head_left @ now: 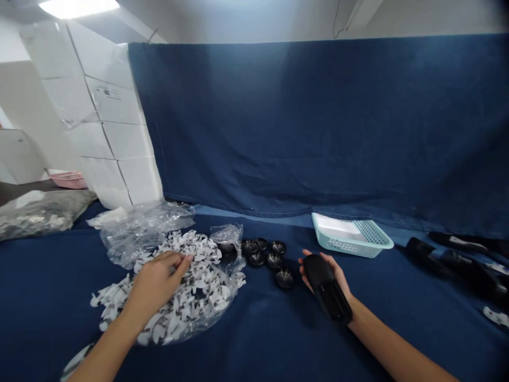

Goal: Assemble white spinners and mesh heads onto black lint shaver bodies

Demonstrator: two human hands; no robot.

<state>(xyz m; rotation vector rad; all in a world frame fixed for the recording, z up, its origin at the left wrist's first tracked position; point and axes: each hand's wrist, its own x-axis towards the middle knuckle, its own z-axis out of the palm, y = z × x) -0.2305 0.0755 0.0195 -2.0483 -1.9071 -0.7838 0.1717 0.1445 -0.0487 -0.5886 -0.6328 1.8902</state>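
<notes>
Head view, nearest first: the left hand rests palm down on a heap of small white cut-out pieces spilling from a clear plastic bag on the blue cloth-covered table. Its fingers are loosely curled, tips touching the pieces; whether it pinches one I cannot tell. To the right, the right hand lies palm up, fingers closed around the back of a black ribbed device body, which slants from the fingertips down across the wrist.

Between the two hands, slightly farther off, a cluster of small black round caps sits on the cloth, some just beside a second small clear bag. Beyond the right hand stands a light teal plastic basket. At the far right lie several more long black parts. A dark blue cloth backdrop hangs behind, with stacked white boxes to its left and a grey filled bag at the left edge.
</notes>
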